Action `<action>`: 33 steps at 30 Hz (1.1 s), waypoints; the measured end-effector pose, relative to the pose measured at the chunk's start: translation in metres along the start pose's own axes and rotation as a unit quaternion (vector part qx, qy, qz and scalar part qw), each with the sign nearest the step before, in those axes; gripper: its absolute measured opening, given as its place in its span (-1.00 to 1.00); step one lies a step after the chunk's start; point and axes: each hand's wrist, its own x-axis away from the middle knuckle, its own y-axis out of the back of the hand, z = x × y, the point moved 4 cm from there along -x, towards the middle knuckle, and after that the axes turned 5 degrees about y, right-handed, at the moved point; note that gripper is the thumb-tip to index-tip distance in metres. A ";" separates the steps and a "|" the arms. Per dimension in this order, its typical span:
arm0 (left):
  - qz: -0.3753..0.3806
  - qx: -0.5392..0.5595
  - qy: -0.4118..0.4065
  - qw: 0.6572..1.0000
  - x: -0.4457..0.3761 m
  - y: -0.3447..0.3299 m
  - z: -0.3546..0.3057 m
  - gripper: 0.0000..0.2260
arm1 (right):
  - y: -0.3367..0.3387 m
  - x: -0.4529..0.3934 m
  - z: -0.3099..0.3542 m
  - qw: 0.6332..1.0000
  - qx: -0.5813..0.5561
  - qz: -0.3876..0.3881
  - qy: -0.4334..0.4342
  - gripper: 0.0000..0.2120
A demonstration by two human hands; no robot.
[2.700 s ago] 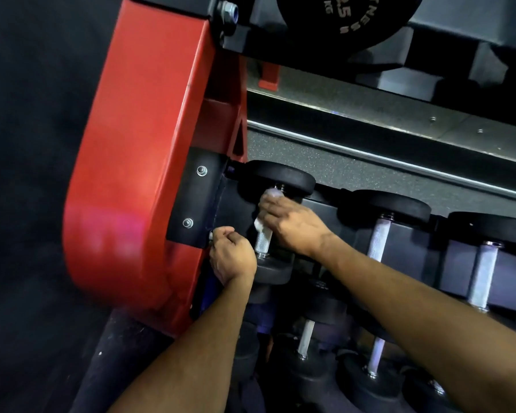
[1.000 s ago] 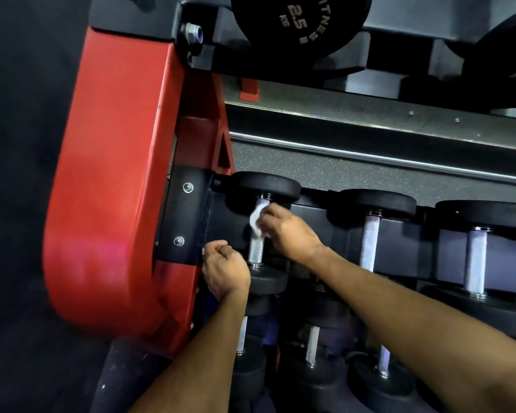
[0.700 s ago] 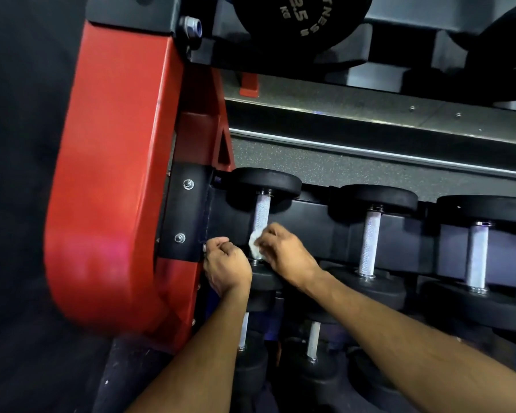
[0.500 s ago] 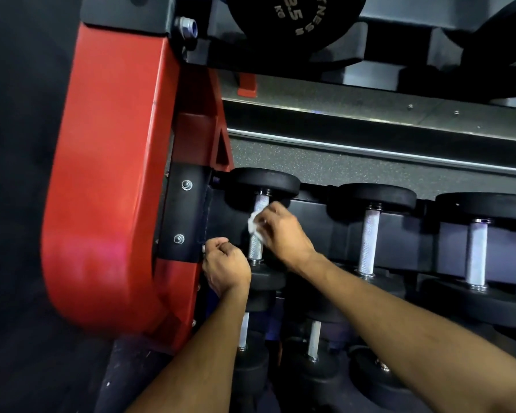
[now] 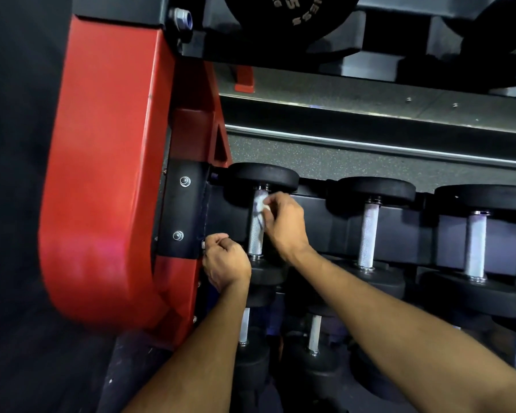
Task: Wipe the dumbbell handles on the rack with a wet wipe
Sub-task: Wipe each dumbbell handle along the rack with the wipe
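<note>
Looking down from the head camera, the only view here, the right hand (image 5: 283, 222) is pinching a small white wet wipe (image 5: 260, 204) against the upper part of the leftmost dumbbell handle (image 5: 256, 234) on the middle shelf, close under the dumbbell's far head (image 5: 264, 177). The fingers are curling around the wipe, and the knurled metal below them is showing bare down to the near head (image 5: 265, 274). The left hand (image 5: 225, 263) is sitting just left of that handle, beside the black bracket (image 5: 183, 210) of the red rack frame (image 5: 108, 174). Its fingers are curled into a fist, and nothing is showing inside them.

Two more dumbbells are lying to the right on the same shelf, the middle handle (image 5: 368, 234) and the right handle (image 5: 475, 245) both uncovered and well apart from either hand. Lower handles (image 5: 314, 332) are showing on the tier beneath, partly hidden by the arms.

As for handling, the wipe is looking thin, limp and light, so it is likely bunching or slipping off unless the fingertips are keeping it wrapped round the bar. Holding it with thumb on one side and fingers on the other is probably giving the best contact. The handle is stiff steel with a rough knurl that may be snagging the wipe. The dumbbell itself is likely heavy enough to be staying put in its cradle without being steadied.
</note>
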 end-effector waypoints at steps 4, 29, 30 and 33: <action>-0.002 -0.007 -0.001 1.000 0.000 0.000 -0.001 -0.81 | 0.000 0.004 -0.005 0.999 -0.036 -0.002 -0.040 -0.90; -0.007 -0.014 -0.015 1.000 0.001 0.001 -0.002 -0.80 | -0.016 -0.026 -0.017 0.906 -0.329 0.083 -0.253 -0.62; -0.007 -0.013 -0.016 1.000 0.001 0.001 -0.003 -0.81 | -0.017 -0.021 -0.020 0.895 -0.340 0.080 -0.276 -0.62; -0.005 -0.014 -0.019 1.000 0.001 0.000 -0.003 -0.82 | -0.029 0.019 -0.035 0.852 -0.349 0.142 -0.363 -0.69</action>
